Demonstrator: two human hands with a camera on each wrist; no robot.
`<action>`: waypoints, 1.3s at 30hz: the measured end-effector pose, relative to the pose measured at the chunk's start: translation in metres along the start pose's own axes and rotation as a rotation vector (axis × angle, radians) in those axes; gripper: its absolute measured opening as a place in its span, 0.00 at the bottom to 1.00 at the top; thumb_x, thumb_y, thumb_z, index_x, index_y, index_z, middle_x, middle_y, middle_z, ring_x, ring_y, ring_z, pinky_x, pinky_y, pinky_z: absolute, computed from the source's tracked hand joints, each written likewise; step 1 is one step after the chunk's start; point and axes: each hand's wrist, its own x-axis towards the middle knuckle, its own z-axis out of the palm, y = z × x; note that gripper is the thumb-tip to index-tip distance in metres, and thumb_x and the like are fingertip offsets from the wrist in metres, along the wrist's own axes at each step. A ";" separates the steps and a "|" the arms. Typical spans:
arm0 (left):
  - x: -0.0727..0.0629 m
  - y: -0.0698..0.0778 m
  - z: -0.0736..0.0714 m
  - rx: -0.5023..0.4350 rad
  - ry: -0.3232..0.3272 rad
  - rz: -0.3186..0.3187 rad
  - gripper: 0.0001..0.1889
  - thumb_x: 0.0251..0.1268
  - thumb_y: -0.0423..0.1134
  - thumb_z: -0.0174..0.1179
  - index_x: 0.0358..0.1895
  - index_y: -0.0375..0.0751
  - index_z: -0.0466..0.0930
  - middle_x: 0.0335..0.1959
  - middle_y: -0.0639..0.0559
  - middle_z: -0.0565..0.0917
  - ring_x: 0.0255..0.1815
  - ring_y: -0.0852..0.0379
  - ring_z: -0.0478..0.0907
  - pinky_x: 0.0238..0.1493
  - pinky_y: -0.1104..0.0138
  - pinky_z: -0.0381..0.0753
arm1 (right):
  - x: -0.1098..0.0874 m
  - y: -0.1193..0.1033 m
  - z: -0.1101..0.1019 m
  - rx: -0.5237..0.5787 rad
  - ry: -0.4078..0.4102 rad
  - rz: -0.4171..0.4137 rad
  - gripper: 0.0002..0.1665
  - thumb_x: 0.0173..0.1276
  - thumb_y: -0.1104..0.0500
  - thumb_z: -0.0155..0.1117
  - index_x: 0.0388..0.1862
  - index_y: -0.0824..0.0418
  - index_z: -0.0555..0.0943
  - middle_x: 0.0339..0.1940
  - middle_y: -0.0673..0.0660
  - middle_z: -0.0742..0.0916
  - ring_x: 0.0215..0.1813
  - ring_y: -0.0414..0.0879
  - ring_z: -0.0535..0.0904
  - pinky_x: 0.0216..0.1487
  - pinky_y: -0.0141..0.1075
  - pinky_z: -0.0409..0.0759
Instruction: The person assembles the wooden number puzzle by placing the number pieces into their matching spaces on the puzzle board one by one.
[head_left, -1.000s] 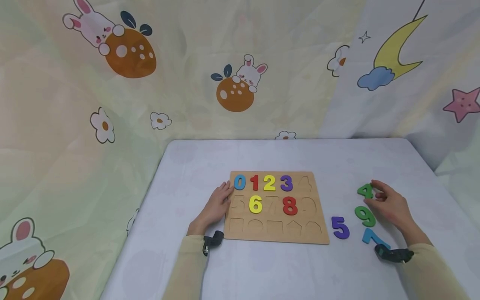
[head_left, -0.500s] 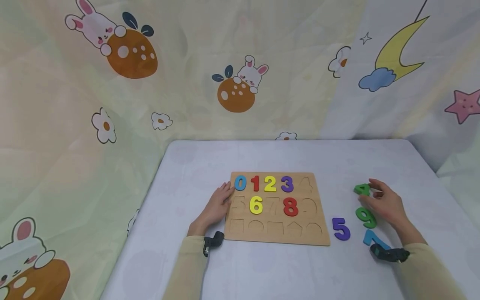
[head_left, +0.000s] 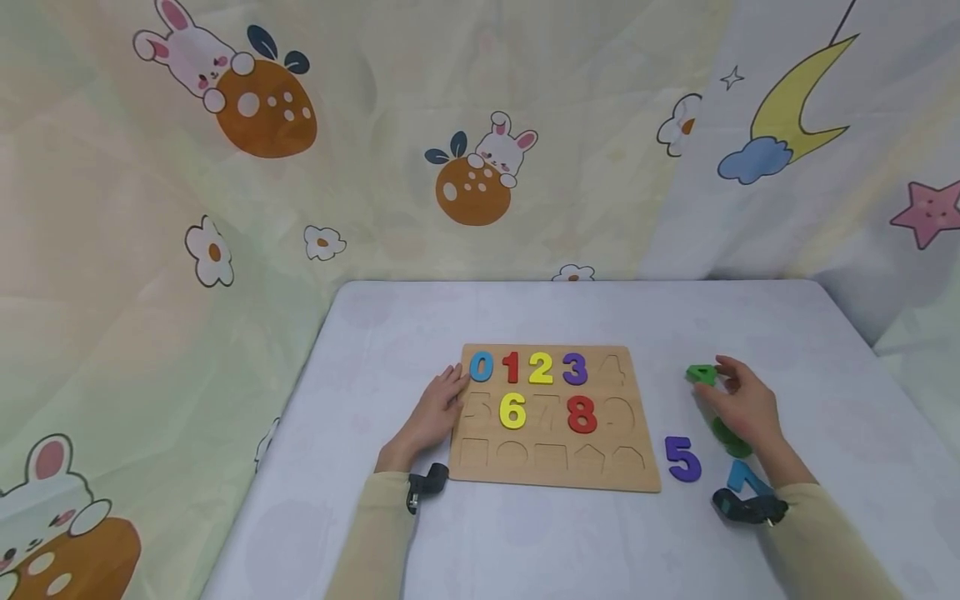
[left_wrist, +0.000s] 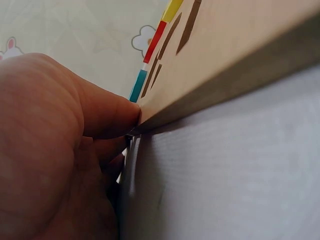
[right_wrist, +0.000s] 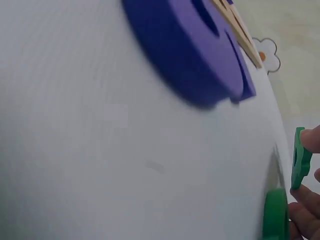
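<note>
In the head view, my left hand [head_left: 431, 412] rests with extended fingers at the left edge of a wooden number puzzle board [head_left: 643, 473]. The left wrist view has the thumb [left_wrist: 112, 117] touching that edge; the other fingers are partly hidden. To the right of the board, my right hand [head_left: 747, 408] pinches a green number 4 [head_left: 702, 375] between thumb and fingers, tilted above the table. Below that hand lies a green number 9 [head_left: 729, 439], partly covered by it. A purple number 5 [head_left: 682, 459] and a blue number 7 [head_left: 741, 477] lie nearby.
Blue 0 [head_left: 482, 367], red 1 [head_left: 511, 367], yellow 2 [head_left: 541, 367], purple 3 [head_left: 575, 369], yellow 6 [head_left: 513, 411] and red 8 [head_left: 582, 414] sit on the board. Other outlines there hold no piece. A white cloth covers the table [head_left: 555, 542]; printed fabric hangs behind.
My right hand has moved left toward the board with the green 4, which has tipped away from its flatter pose. The hand now covers part of the 9. My left hand stays put.
</note>
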 end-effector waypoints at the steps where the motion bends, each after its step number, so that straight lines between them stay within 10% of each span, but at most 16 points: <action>1: 0.000 0.000 0.000 0.001 -0.002 0.000 0.26 0.74 0.33 0.49 0.73 0.39 0.63 0.78 0.49 0.54 0.80 0.51 0.44 0.80 0.56 0.41 | 0.000 -0.003 0.002 0.001 -0.003 -0.006 0.44 0.70 0.49 0.59 0.76 0.69 0.55 0.68 0.76 0.69 0.65 0.73 0.64 0.60 0.65 0.71; 39: 0.001 0.003 0.001 0.016 0.003 0.019 0.26 0.73 0.32 0.48 0.73 0.38 0.63 0.78 0.47 0.55 0.80 0.51 0.45 0.80 0.56 0.42 | 0.006 -0.058 0.060 0.035 -0.133 -0.182 0.40 0.65 0.57 0.64 0.74 0.61 0.62 0.69 0.70 0.71 0.67 0.69 0.68 0.65 0.63 0.69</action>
